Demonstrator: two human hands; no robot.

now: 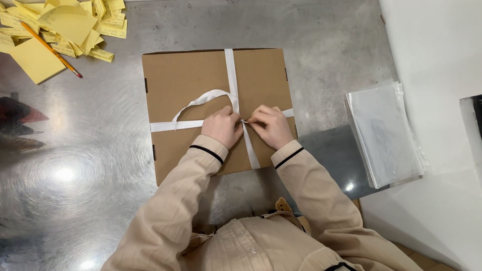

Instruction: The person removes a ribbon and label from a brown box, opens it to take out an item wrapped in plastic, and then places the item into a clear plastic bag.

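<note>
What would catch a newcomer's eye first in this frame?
A brown cardboard box lies mid-table, crossed by a white ribbon, with the left hand and right hand pinching the ribbon where it crosses; a loose loop arcs off to the left. At the top left lies a heap of yellow notes with a pencil across them. At the right sits a stack of clear sleeves on the steel table.

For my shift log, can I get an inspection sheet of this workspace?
Surface: brushed metal table, glare spots.
Job's things: flat cardboard box crossed by white ribbon, one loop loose at left.
Clutter: yellow sticky notes, pencil, clear plastic sleeves.
Grippers: left hand and right hand pinch the ribbon at its crossing.
Cables: nothing seen.
Surroundings: white surface at right.
</note>
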